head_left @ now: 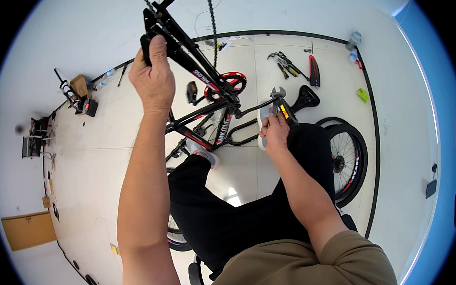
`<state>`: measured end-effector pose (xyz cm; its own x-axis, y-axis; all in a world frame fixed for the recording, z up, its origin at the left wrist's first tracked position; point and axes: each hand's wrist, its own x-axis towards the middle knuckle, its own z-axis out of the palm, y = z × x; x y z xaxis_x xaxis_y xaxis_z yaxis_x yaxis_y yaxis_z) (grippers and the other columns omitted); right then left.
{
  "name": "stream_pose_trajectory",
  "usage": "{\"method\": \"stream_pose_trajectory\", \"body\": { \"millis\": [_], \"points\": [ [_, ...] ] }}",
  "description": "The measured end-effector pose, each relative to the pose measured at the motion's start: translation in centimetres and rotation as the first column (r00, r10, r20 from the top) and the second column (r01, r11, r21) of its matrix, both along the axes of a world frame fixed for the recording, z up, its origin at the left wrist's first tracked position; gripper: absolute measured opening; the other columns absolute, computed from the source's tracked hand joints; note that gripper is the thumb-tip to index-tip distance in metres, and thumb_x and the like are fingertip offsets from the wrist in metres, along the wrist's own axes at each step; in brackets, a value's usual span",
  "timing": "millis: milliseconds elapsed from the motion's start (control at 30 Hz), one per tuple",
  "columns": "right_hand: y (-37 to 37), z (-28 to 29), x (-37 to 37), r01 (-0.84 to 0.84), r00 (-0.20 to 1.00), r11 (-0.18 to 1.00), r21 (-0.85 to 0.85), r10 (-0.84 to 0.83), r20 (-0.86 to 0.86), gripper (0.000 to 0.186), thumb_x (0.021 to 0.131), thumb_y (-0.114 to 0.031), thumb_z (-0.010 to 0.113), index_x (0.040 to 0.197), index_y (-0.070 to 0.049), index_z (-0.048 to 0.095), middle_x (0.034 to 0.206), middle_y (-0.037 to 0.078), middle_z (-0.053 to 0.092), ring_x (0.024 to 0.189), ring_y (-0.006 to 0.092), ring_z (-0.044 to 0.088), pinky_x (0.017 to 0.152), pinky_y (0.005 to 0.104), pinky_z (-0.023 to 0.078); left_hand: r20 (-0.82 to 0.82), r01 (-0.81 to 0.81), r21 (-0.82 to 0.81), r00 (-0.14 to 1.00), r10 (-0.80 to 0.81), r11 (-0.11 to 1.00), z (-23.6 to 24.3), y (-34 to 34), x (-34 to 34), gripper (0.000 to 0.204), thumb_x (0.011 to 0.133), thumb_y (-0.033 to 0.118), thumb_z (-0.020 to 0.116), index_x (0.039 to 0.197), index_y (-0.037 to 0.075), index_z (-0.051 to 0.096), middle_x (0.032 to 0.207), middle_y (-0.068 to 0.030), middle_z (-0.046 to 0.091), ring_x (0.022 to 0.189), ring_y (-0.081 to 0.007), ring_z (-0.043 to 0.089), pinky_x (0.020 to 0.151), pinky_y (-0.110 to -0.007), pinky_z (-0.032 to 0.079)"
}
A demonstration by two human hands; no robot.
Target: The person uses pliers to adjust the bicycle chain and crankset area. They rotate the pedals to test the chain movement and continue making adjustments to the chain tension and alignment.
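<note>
A black bicycle frame with red trim (188, 50) rises upright in front of me, with a chain (212, 24) hanging from its top. My left hand (152, 77) grips the frame near its upper left end, thumb on top. Low on the frame is a red-rimmed chainring (238, 82) with a crank and a black pedal (191, 93). My right hand (275, 129) is closed around a grey adjustable wrench (278, 93), its jaw upward, beside the crank arm. A black-and-yellow pedal (287, 111) lies just right of the wrench. A black saddle (305, 98) is behind it.
Wheels (350, 156) lie at my right and partly hidden at lower left. Pliers and other hand tools (285, 66), a red-handled tool (314, 71) and a green item (362, 95) lie ahead right. Parts and a box (80, 85) sit at far left, near a wooden door (29, 230).
</note>
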<state>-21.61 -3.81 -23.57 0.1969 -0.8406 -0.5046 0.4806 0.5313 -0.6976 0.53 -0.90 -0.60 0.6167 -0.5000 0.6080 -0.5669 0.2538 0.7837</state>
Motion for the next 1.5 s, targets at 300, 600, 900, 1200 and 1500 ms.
{"method": "stream_pose_trajectory", "body": {
  "millis": [300, 600, 900, 1200, 1500],
  "points": [
    [5.5, 0.7, 1.6, -0.359, 0.927, 0.853, -0.378, 0.279, -0.250, 0.017, 0.102, -0.015, 0.048, 0.103, -0.002, 0.060, 0.071, 0.000, 0.056, 0.060, 0.0065, 0.050, 0.054, 0.0235, 0.041, 0.046, -0.051, 0.042, 0.998, 0.049, 0.998, 0.4, 0.2, -0.2, 0.045, 0.099, 0.043, 0.062, 0.074, 0.007, 0.053, 0.062, 0.0054, 0.045, 0.056, -0.0048, 0.039, 0.050, -0.024, 0.031],
    [6.0, -0.9, 2.4, -0.586, 0.805, 0.713, -0.385, 0.459, -0.376, 0.024, 0.100, -0.011, 0.049, 0.120, -0.004, 0.058, 0.070, 0.000, 0.056, 0.057, 0.0066, 0.047, 0.052, 0.0240, 0.040, -0.018, -0.035, 0.060, 0.999, 0.037, 0.998, -0.1, 0.4, -0.1, 0.044, 0.099, 0.041, 0.063, 0.091, -0.002, 0.065, 0.070, 0.0042, 0.049, 0.067, -0.0078, 0.040, 0.059, -0.025, 0.035],
    [8.4, 1.6, 1.2, -0.621, 0.783, 0.724, -0.300, 0.557, -0.277, 0.017, 0.099, -0.013, 0.050, 0.103, -0.001, 0.062, 0.068, 0.001, 0.055, 0.060, 0.0076, 0.049, 0.055, 0.0266, 0.040, 0.058, -0.051, 0.038, 0.997, 0.049, 0.998, 0.4, 0.1, -0.2, 0.046, 0.098, 0.046, 0.063, 0.076, 0.007, 0.053, 0.063, 0.0050, 0.046, 0.057, -0.0047, 0.040, 0.051, -0.023, 0.033],
    [9.9, -1.6, 1.7, -0.833, 0.506, 0.550, 0.066, 0.804, -0.312, 0.019, 0.094, -0.017, 0.054, 0.097, -0.001, 0.063, 0.065, 0.005, 0.055, 0.047, 0.0121, 0.045, 0.041, 0.0309, 0.034, 0.051, -0.040, 0.013, 0.998, 0.039, 0.999, 0.3, -0.1, -0.2, 0.044, 0.098, 0.044, 0.063, 0.078, 0.006, 0.056, 0.063, 0.0050, 0.047, 0.057, -0.0050, 0.041, 0.051, -0.023, 0.033],
    [8.5, -7.2, 2.0, -0.599, 0.637, 0.771, 0.216, 0.623, -0.454, 0.011, 0.088, -0.011, 0.049, 0.085, -0.003, 0.056, 0.062, 0.010, 0.053, 0.045, 0.0220, 0.049, 0.040, 0.0389, 0.036, 0.015, -0.041, 0.017, 0.999, 0.040, 0.999, 0.2, -0.2, -0.1, 0.042, 0.099, 0.041, 0.064, 0.078, 0.006, 0.058, 0.063, 0.0062, 0.046, 0.057, -0.0039, 0.039, 0.050, -0.022, 0.030]
  ]
}}
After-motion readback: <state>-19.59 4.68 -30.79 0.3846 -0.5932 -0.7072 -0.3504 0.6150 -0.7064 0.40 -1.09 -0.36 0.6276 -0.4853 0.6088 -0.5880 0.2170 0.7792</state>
